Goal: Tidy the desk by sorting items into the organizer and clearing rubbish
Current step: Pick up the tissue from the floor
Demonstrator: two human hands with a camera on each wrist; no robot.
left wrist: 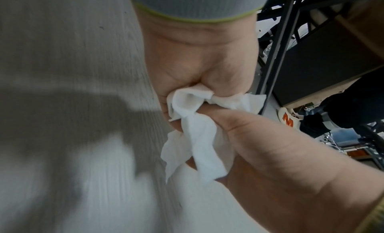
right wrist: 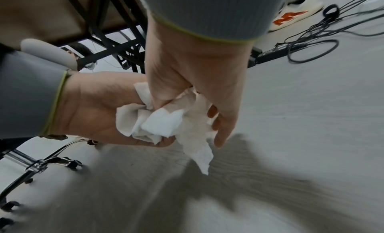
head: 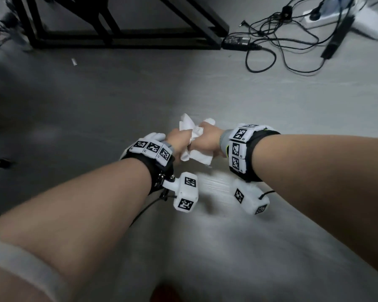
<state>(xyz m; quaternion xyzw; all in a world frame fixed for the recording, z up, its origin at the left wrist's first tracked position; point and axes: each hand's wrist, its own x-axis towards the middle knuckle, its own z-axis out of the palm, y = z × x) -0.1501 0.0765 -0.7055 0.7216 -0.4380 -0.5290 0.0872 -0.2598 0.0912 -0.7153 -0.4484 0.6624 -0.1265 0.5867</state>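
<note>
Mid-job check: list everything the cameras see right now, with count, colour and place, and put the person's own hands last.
tissue: one crumpled wad, white, held between both hands above the floor
floor: grey wood-grain, under everything
frame: one, black metal, top left, standing on the floor
power adapter: one, black, beside the frame's right foot
cables: a tangle, black, top right on the floor
power strip: one, white, top right corner
scrap: one small, white, on the floor at upper left
left hand: grips the tissue; marker band on the wrist
right hand: grips the same tissue; marker band on the wrist
</note>
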